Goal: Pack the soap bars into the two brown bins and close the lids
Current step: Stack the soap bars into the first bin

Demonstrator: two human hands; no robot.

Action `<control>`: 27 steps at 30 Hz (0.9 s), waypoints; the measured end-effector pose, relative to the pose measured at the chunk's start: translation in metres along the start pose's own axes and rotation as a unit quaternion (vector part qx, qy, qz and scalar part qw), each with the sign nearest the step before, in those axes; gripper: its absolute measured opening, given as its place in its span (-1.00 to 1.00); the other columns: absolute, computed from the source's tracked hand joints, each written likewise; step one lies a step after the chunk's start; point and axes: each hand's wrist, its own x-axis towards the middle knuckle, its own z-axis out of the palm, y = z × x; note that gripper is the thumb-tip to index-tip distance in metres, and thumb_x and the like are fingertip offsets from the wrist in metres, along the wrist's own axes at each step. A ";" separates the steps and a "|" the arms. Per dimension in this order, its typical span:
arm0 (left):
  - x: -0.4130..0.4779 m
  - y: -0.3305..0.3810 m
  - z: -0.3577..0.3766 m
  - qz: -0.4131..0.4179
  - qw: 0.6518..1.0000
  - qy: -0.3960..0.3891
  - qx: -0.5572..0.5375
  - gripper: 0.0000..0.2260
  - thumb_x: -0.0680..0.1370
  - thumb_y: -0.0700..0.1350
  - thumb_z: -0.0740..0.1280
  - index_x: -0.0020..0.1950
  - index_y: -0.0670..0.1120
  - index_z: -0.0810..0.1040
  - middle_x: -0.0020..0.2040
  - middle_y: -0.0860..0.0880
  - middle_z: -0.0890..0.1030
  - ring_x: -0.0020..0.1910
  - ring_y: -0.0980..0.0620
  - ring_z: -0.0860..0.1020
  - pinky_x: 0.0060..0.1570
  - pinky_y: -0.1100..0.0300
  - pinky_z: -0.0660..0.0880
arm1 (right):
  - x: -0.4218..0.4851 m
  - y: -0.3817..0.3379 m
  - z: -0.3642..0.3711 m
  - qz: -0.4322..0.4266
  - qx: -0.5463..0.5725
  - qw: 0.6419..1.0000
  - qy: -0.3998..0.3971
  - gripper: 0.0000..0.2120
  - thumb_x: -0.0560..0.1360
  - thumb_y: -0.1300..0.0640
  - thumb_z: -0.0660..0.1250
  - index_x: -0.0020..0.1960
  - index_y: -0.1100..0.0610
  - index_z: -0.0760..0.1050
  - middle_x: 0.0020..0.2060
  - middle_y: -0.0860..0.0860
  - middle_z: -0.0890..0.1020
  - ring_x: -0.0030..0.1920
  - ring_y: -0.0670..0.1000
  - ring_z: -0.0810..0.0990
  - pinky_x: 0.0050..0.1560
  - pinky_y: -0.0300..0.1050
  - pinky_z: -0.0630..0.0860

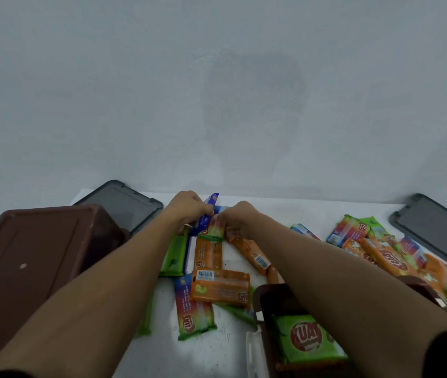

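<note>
Wrapped soap bars in orange, green, blue and rainbow colours lie scattered over the white table [285, 211]. My left hand [186, 208] grips a blue soap bar [206, 216] tilted on its edge near the far table edge. My right hand [240, 218] pinches a rainbow-and-green bar [212, 231] right beside it. One brown bin [34, 257] stands at the left, seemingly upside down. A second brown bin [266, 309] sits open at the lower right under my right forearm, with a green bar [305, 339] inside.
Two grey lids lie flat on the table: one [124, 205] behind the left bin, one [440, 227] at the far right. A heap of bars [380, 249] fills the right side. An orange bar [221, 287] lies in the middle. A pale wall rises behind.
</note>
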 end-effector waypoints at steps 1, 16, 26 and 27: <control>-0.003 0.001 -0.001 -0.001 1.000 -0.014 -0.026 -0.74 0.43 -0.12 0.56 -0.01 -0.18 0.56 -0.07 -0.19 0.69 -0.14 -0.16 0.69 -0.16 -0.05 0.66 | 0.000 0.000 -0.003 0.012 0.037 0.999 -0.013 -0.87 0.53 0.24 0.42 -0.03 0.21 0.46 -0.24 0.10 0.58 -0.29 -0.01 0.56 -0.29 -0.16 0.52; -0.101 0.095 0.014 0.028 0.975 -0.059 -0.214 -0.88 0.51 -0.31 0.24 0.02 -0.20 0.50 -0.14 -0.18 0.71 -0.28 -0.07 0.72 -0.28 0.09 0.65 | -0.093 0.004 -0.129 -0.059 0.169 0.951 -0.253 -0.69 0.65 0.08 0.11 0.26 0.21 0.46 0.08 0.25 0.67 0.00 0.20 0.67 0.06 0.19 0.62; -0.178 0.132 0.076 0.166 0.983 -0.056 0.051 -0.45 0.28 -0.04 0.67 0.14 -0.01 0.46 -0.03 -0.04 0.68 -0.15 -0.01 0.70 -0.33 0.20 0.61 | -0.164 0.051 -0.219 -0.099 0.074 0.924 -0.362 -0.61 0.45 0.12 0.31 0.23 0.23 0.47 -0.02 0.23 0.69 -0.14 0.10 0.69 -0.09 0.00 0.65; -0.185 0.132 0.078 0.171 0.981 -0.053 0.079 -0.48 0.31 -0.02 0.65 0.14 -0.02 0.47 -0.03 -0.04 0.67 -0.17 0.00 0.69 -0.33 0.20 0.62 | -0.168 0.058 -0.225 -0.099 0.061 0.926 -0.358 -0.63 0.49 0.11 0.29 0.25 0.22 0.45 -0.01 0.24 0.69 -0.15 0.10 0.69 -0.10 0.00 0.66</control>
